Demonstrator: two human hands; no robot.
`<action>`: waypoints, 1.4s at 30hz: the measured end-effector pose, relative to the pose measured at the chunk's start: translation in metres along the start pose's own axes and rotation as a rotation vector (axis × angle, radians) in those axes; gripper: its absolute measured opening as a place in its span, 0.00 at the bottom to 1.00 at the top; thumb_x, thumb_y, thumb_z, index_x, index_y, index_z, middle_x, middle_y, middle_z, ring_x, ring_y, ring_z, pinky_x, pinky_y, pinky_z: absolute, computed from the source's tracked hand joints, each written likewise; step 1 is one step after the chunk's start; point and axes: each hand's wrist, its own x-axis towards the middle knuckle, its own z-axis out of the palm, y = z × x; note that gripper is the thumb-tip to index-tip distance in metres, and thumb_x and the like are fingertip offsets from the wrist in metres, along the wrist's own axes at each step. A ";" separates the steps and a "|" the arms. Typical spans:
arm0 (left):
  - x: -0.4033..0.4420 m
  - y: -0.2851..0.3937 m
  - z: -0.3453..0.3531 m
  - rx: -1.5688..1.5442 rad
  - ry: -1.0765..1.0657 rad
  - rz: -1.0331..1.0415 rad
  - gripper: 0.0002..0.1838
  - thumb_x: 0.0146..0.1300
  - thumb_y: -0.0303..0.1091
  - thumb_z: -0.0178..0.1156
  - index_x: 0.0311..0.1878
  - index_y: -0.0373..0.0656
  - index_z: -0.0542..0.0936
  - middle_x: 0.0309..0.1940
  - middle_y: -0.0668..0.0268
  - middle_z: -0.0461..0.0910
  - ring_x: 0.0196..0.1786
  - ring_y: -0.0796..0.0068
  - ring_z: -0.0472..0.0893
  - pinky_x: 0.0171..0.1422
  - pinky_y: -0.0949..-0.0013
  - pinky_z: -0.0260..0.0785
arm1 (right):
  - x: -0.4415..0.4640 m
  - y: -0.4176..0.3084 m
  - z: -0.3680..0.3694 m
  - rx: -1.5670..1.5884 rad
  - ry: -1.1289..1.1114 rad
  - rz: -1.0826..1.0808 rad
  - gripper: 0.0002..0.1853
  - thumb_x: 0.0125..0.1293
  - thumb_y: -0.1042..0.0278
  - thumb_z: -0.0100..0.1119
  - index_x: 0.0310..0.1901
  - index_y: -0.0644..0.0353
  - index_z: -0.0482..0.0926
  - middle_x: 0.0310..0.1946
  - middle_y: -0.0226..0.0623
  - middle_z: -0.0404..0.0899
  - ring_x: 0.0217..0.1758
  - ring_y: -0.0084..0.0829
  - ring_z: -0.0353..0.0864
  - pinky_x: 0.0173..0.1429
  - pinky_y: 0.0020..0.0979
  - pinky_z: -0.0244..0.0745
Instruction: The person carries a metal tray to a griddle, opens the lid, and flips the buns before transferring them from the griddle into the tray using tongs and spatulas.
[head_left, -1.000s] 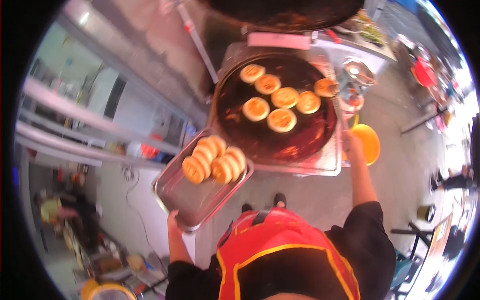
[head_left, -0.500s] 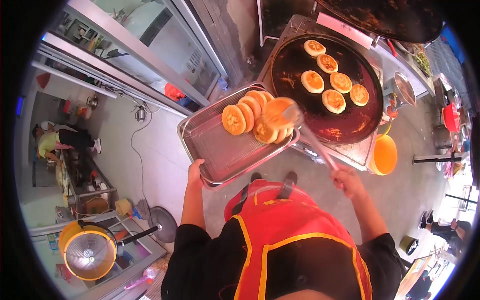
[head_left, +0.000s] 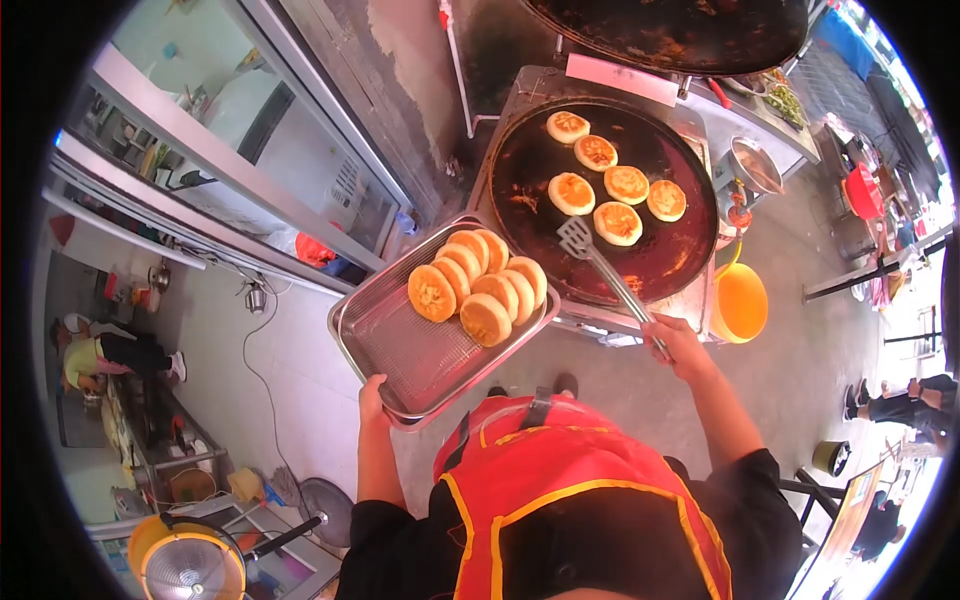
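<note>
My left hand (head_left: 373,398) grips the near rim of a metal mesh tray (head_left: 375,355). Several browned round flatbreads (head_left: 487,318) lean in two rows at the tray's far right end, and its left part is bare mesh. In my right hand (head_left: 675,345) is the handle of a slotted metal spatula (head_left: 610,272). Its blade hovers over or touches the dark round griddle (head_left: 660,262); I cannot tell which. Nothing lies on the blade. Several more flatbreads (head_left: 618,223) sit on the griddle, just beyond the blade.
The griddle's raised lid (head_left: 690,35) stands behind it. An orange bucket (head_left: 740,303) and a metal pot (head_left: 752,168) are right of the stove. A yellow-rimmed fan (head_left: 190,565) stands at lower left. Another person (head_left: 105,358) works at a far-left table. A glass sliding door (head_left: 250,150) is at upper left.
The flatbread that was on the spatula now rests in the tray with the others. The spatula has moved from above the tray onto the griddle side, its blade bare. The whole view has shifted.
</note>
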 end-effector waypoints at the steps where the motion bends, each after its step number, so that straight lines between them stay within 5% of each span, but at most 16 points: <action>1: 0.000 0.000 0.001 0.007 0.009 -0.012 0.25 0.52 0.34 0.52 0.52 0.28 0.67 0.49 0.51 0.72 0.50 0.56 0.73 0.56 0.58 0.66 | 0.017 0.010 -0.003 0.132 0.028 0.037 0.09 0.56 0.64 0.59 0.37 0.59 0.75 0.22 0.32 0.72 0.16 0.19 0.64 0.16 0.19 0.54; 9: 0.002 0.000 0.000 0.032 0.061 -0.004 0.26 0.53 0.34 0.52 0.53 0.29 0.65 0.52 0.50 0.70 0.54 0.55 0.71 0.59 0.57 0.63 | 0.135 0.031 0.043 0.719 -0.009 0.115 0.10 0.56 0.63 0.60 0.34 0.56 0.71 0.21 0.33 0.70 0.14 0.19 0.60 0.16 0.19 0.52; 12: -0.004 0.002 0.007 0.035 0.031 0.003 0.26 0.53 0.34 0.51 0.54 0.29 0.65 0.52 0.51 0.70 0.54 0.55 0.71 0.59 0.57 0.63 | 0.156 0.013 0.054 0.659 0.087 0.076 0.10 0.55 0.64 0.61 0.34 0.57 0.73 0.22 0.33 0.70 0.14 0.19 0.59 0.16 0.19 0.51; 19: -0.005 0.002 0.008 0.038 0.063 -0.024 0.26 0.53 0.35 0.52 0.54 0.30 0.67 0.50 0.52 0.72 0.53 0.56 0.73 0.58 0.57 0.65 | 0.073 -0.022 0.039 0.222 0.063 -0.133 0.09 0.54 0.67 0.61 0.37 0.57 0.77 0.20 0.24 0.71 0.19 0.15 0.63 0.19 0.18 0.53; 22: 0.003 -0.003 0.000 0.070 0.082 0.004 0.24 0.53 0.35 0.54 0.51 0.29 0.69 0.49 0.53 0.73 0.51 0.57 0.74 0.56 0.59 0.66 | 0.026 -0.030 0.033 -0.002 -0.145 -0.172 0.09 0.54 0.66 0.58 0.36 0.59 0.78 0.20 0.23 0.69 0.16 0.12 0.60 0.18 0.17 0.51; 27: 0.000 -0.002 0.001 0.034 0.098 0.042 0.22 0.52 0.34 0.54 0.48 0.26 0.70 0.46 0.51 0.74 0.47 0.57 0.75 0.53 0.59 0.67 | -0.013 -0.037 0.055 -0.305 -0.293 -0.002 0.17 0.54 0.65 0.58 0.45 0.62 0.78 0.21 0.25 0.69 0.17 0.13 0.60 0.20 0.17 0.54; 30: -0.001 -0.003 0.002 0.027 0.098 0.048 0.22 0.53 0.33 0.53 0.48 0.25 0.70 0.45 0.50 0.75 0.46 0.57 0.76 0.52 0.60 0.68 | -0.019 -0.036 0.078 -0.615 -0.328 -0.030 0.21 0.55 0.64 0.58 0.49 0.64 0.76 0.24 0.27 0.72 0.22 0.17 0.67 0.26 0.20 0.63; 31: -0.008 0.002 0.006 0.033 0.106 0.035 0.22 0.53 0.33 0.53 0.48 0.25 0.70 0.44 0.51 0.75 0.46 0.57 0.76 0.52 0.60 0.68 | -0.016 -0.029 0.081 -0.751 -0.352 -0.136 0.23 0.54 0.61 0.58 0.50 0.65 0.74 0.29 0.36 0.78 0.30 0.31 0.75 0.36 0.28 0.70; 35: -0.011 0.004 0.009 0.071 0.085 0.055 0.23 0.53 0.33 0.53 0.49 0.25 0.69 0.44 0.51 0.75 0.46 0.57 0.76 0.53 0.60 0.68 | -0.014 -0.010 0.083 -1.088 -0.247 -0.523 0.24 0.52 0.60 0.59 0.48 0.66 0.74 0.38 0.52 0.77 0.41 0.49 0.75 0.47 0.36 0.70; 38: -0.006 0.002 0.005 0.004 0.093 -0.015 0.24 0.52 0.33 0.53 0.50 0.26 0.69 0.46 0.51 0.74 0.47 0.57 0.76 0.53 0.59 0.68 | -0.026 -0.058 0.062 -1.031 -0.346 -0.458 0.23 0.53 0.61 0.59 0.49 0.67 0.73 0.37 0.51 0.78 0.41 0.44 0.77 0.48 0.34 0.70; 42: 0.003 -0.004 -0.005 -0.032 0.074 -0.017 0.25 0.52 0.33 0.54 0.51 0.27 0.68 0.47 0.52 0.73 0.48 0.57 0.75 0.52 0.58 0.69 | 0.006 -0.085 0.029 -0.396 -0.161 -0.227 0.18 0.55 0.63 0.58 0.45 0.66 0.76 0.27 0.34 0.75 0.32 0.23 0.73 0.34 0.24 0.68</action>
